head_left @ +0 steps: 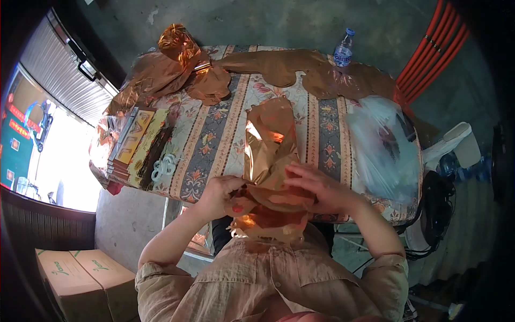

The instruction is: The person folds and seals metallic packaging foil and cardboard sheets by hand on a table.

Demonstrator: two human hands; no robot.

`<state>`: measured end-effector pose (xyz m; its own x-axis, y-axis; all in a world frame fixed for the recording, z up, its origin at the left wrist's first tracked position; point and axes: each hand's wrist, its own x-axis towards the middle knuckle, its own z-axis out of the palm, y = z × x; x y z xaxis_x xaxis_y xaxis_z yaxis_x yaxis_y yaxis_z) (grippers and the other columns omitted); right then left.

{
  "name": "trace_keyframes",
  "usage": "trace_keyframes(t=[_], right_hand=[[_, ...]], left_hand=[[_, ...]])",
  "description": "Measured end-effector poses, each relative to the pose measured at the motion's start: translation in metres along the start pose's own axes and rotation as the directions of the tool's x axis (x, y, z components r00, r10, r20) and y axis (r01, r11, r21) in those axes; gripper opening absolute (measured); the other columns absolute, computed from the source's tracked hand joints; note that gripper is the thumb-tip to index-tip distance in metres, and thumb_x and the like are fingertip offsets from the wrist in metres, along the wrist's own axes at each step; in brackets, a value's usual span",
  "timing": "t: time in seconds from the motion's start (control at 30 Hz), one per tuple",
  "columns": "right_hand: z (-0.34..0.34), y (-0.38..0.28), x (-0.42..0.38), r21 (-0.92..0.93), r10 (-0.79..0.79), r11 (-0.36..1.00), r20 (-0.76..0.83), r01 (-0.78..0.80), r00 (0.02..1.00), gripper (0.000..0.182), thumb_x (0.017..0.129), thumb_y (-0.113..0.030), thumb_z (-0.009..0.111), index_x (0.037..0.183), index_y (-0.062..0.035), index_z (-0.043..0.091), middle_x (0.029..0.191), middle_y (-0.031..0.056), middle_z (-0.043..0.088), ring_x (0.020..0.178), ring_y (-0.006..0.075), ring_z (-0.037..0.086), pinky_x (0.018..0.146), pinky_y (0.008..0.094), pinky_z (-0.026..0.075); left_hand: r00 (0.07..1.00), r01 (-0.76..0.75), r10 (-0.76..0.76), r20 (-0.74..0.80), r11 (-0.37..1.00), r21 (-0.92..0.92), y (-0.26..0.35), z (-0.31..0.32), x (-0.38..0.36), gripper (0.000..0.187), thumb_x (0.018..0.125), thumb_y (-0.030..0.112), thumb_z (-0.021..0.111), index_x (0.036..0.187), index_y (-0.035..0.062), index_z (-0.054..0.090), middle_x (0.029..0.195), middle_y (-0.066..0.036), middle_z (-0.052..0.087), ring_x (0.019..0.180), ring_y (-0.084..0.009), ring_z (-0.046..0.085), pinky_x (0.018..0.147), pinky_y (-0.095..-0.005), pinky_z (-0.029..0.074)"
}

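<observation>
Both hands work one sheet of gold foil (271, 161) at the near edge of the counter (214, 134). Left hand (222, 194) pinches its lower left corner; right hand (316, 188) clamps the right side — sheet stands upright between them, likely for folding. More foil pieces (177, 70) and a water bottle (343, 49) lie well apart, at the far edge.

The foil sheet (271, 155) I'm working is shiny copper-gold, flashing orange where light hits. My shirt (279, 284) is plain beige. The tablecloth (214, 134) has cream and grey-blue stripes with orange and pink flowers. More copper foil (177, 64) lies crumpled farther off. The bottle (343, 49) has a blue cap and label; the bag (383, 147) is pale translucent blue-white.
</observation>
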<state>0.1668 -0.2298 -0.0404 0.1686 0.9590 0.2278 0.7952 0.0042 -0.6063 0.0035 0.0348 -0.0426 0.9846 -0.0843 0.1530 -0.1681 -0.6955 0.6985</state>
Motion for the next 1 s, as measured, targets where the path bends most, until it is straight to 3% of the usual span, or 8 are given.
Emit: trace_keyframes(t=[0.03,0.1,0.3,0.4,0.47,0.67,0.73,1.0], right_hand=[[0.003,-0.001,0.004,-0.002,0.0,1.0,0.0,0.0,1.0,0.052,0.076,-0.001,0.062,0.127,-0.0086,0.058,0.143,0.0135,0.046,0.135,0.0314,0.042,0.111,0.0437,0.034],[0.011,0.002,0.01,-0.087,-0.123,0.99,-0.108,0.114,0.987,0.04,0.072,-0.014,0.073,0.111,-0.0101,0.066,0.117,0.0103,0.059,0.11,0.0301,0.056,0.093,0.039,0.047],[0.02,0.012,0.012,-0.18,-0.227,0.964,-0.192,0.193,0.955,0.018,0.072,-0.017,0.073,0.088,-0.0096,0.069,0.088,0.0029,0.063,0.085,0.0236,0.06,0.073,0.0355,0.05],[0.022,0.014,0.011,-0.158,-0.219,0.969,-0.202,0.189,0.954,0.017,0.073,-0.017,0.072,0.088,-0.0098,0.07,0.087,0.0035,0.064,0.082,0.0241,0.061,0.07,0.0354,0.051],[0.023,0.014,0.009,-0.145,-0.202,0.974,-0.195,0.175,0.96,0.02,0.072,-0.016,0.072,0.09,-0.008,0.07,0.088,0.0048,0.065,0.084,0.0249,0.062,0.071,0.0361,0.052],[0.022,0.007,0.008,-0.141,-0.173,0.98,-0.24,0.142,0.955,0.02,0.07,-0.012,0.073,0.089,-0.0055,0.071,0.088,0.0073,0.066,0.083,0.026,0.063,0.07,0.0359,0.053],[0.02,0.007,0.007,-0.131,-0.155,0.983,-0.236,0.127,0.959,0.019,0.07,-0.01,0.074,0.088,-0.0054,0.071,0.087,0.0077,0.066,0.082,0.0261,0.063,0.069,0.0358,0.053],[0.019,0.009,0.008,-0.046,-0.085,0.996,-0.229,0.076,0.97,0.014,0.075,-0.014,0.07,0.087,-0.009,0.069,0.084,0.0045,0.063,0.08,0.0254,0.061,0.069,0.0353,0.052]], left_hand=[[0.998,0.062,-0.063,0.028,0.998,0.02,0.001,-0.001,0.001,0.031,0.071,0.008,0.071,0.102,0.0033,0.069,0.093,-0.011,0.07,0.086,-0.0313,0.068,0.076,-0.0354,0.054],[0.999,0.032,-0.032,0.024,0.999,0.014,0.004,-0.001,0.002,0.031,0.072,0.007,0.072,0.102,0.0029,0.069,0.095,-0.012,0.07,0.088,-0.0317,0.068,0.077,-0.0356,0.054],[0.986,-0.167,0.168,0.003,0.981,-0.094,0.0,-0.002,0.002,0.037,0.069,-0.001,0.072,0.106,0.0013,0.067,0.103,-0.014,0.069,0.098,-0.0324,0.066,0.085,-0.0372,0.053],[0.99,-0.117,0.132,0.056,0.97,-0.212,0.004,-0.008,-0.003,0.044,0.069,-0.009,0.068,0.112,0.0015,0.064,0.114,-0.015,0.065,0.109,-0.0321,0.062,0.088,-0.0383,0.052],[0.966,-0.257,0.255,-0.034,0.956,-0.143,-0.004,-0.006,-0.002,0.044,0.069,-0.01,0.066,0.112,0.0025,0.063,0.118,-0.014,0.063,0.113,-0.0318,0.059,0.09,-0.0396,0.05],[0.935,-0.337,0.352,-0.049,0.923,0.188,-0.007,-0.001,0.008,0.035,0.068,0.008,0.075,0.102,0.0073,0.066,0.109,-0.008,0.065,0.107,-0.0296,0.061,0.091,-0.0413,0.049],[0.892,-0.447,0.446,0.07,0.85,0.279,-0.004,-0.002,0.013,0.033,0.07,0.013,0.074,0.103,0.0076,0.067,0.108,-0.007,0.065,0.106,-0.0268,0.061,0.09,-0.04,0.05],[0.882,-0.459,0.471,0.03,0.841,0.285,-0.005,0.001,0.013,0.03,0.072,0.013,0.072,0.1,0.0048,0.069,0.102,-0.007,0.069,0.1,-0.0253,0.066,0.084,-0.0369,0.054]])
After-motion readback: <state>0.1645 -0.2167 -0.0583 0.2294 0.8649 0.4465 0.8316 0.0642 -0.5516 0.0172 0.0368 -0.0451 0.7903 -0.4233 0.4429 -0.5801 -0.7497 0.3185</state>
